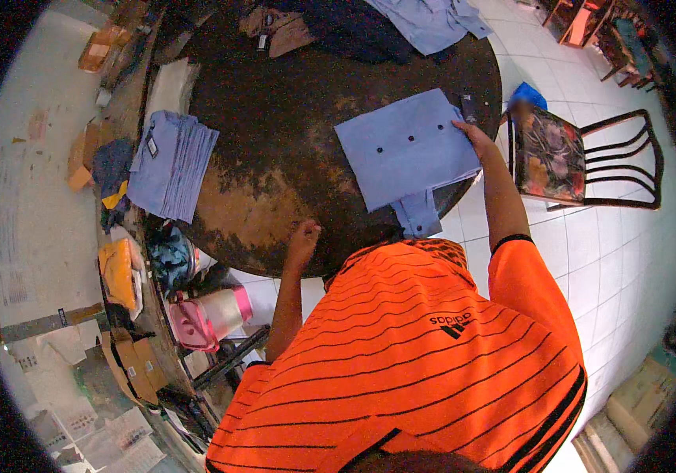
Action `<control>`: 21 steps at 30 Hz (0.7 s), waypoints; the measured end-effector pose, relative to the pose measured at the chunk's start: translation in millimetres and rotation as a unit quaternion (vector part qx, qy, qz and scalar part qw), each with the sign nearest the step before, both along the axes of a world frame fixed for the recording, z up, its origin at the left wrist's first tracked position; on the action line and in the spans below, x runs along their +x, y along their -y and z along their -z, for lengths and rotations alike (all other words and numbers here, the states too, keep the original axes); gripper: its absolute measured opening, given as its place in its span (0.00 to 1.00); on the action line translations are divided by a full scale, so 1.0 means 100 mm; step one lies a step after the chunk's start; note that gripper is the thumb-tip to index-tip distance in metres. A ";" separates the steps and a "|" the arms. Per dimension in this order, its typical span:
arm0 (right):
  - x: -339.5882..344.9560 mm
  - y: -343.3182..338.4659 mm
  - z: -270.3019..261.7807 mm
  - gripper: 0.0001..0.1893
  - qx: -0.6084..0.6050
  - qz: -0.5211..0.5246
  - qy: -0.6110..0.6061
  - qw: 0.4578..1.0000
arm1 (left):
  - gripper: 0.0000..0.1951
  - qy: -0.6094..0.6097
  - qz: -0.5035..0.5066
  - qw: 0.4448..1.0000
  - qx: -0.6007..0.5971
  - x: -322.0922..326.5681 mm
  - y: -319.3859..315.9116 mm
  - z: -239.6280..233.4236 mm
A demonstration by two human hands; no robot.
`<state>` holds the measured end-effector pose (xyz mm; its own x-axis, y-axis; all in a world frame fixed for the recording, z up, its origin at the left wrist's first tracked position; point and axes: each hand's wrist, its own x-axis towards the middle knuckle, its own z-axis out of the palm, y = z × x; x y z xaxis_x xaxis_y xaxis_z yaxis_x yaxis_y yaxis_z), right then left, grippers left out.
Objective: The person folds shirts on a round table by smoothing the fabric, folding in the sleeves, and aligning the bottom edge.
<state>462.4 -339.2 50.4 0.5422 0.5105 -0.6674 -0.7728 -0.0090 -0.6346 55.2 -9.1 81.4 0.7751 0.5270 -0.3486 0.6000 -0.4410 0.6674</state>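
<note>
A light blue button-up shirt (403, 148), folded into a flat rectangle, lies near the right edge of a dark, worn round table (255, 88). Three dark buttons run across its top face. A narrow blue piece with one button, perhaps a cuff, sticks out from its near edge. My right hand (473, 139) grips the shirt's right edge, fingertips on the cloth. Over the table's near edge, my left hand (305, 233) is curled with nothing visible in it. Left of it stands a neat stack of folded blue garments (172, 165), the top one bearing a tag.
Unfolded blue cloth (432, 23), dark cloth (350, 29) and a brown piece with a tag (279, 32) lie at the far side. A chair (551, 154) with a floral seat stands right. A pink-lidded container (208, 316) and cardboard boxes (134, 366) sit left.
</note>
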 end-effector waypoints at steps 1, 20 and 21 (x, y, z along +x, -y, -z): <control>-0.01 -0.04 -0.02 0.26 -0.011 0.003 -0.002 1.000 | 0.21 -0.018 0.002 1.000 0.015 -0.04 -0.01 0.06; 0.07 -0.17 0.29 0.18 -0.437 -0.068 0.584 0.680 | 0.13 0.064 -0.023 0.997 0.043 -0.17 -0.02 0.51; -0.03 -0.23 0.17 0.18 -0.459 -0.082 0.576 0.671 | 0.13 0.078 -0.015 0.995 0.055 -0.19 -0.02 0.54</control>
<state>459.7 -315.7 33.1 0.9551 0.2871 0.0727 0.2860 -0.8303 -0.4784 36.4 -7.0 27.6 0.7981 0.5796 -0.1646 0.5077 -0.4999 0.7017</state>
